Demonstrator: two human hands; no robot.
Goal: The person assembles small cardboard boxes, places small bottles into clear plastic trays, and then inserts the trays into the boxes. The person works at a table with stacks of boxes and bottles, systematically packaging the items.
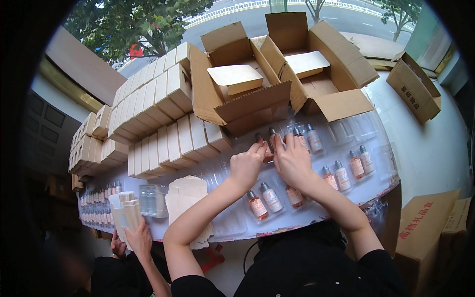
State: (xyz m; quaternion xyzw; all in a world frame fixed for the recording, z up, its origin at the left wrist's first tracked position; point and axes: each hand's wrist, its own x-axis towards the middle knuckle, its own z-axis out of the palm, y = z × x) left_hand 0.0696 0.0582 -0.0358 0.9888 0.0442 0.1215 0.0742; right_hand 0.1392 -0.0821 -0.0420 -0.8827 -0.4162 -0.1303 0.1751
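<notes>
At the far side of the table, my left hand is closed with its fingertips on a small pink bottle with a dark cap. Close beside it, my right hand bends its fingers over a second small bottle, which it mostly hides. This pair appears to sit in a clear plastic tray. Nearer to me, pink bottles and whitish bottles lie in pairs in clear trays. More pairs, including a whitish bottle, are under and right of my right forearm.
Open cardboard cartons stand behind my hands. Cream boxes are stacked at left. Flat cream pieces and stacked clear trays lie near the front edge. At lower left, another person's hand holds folded cartons.
</notes>
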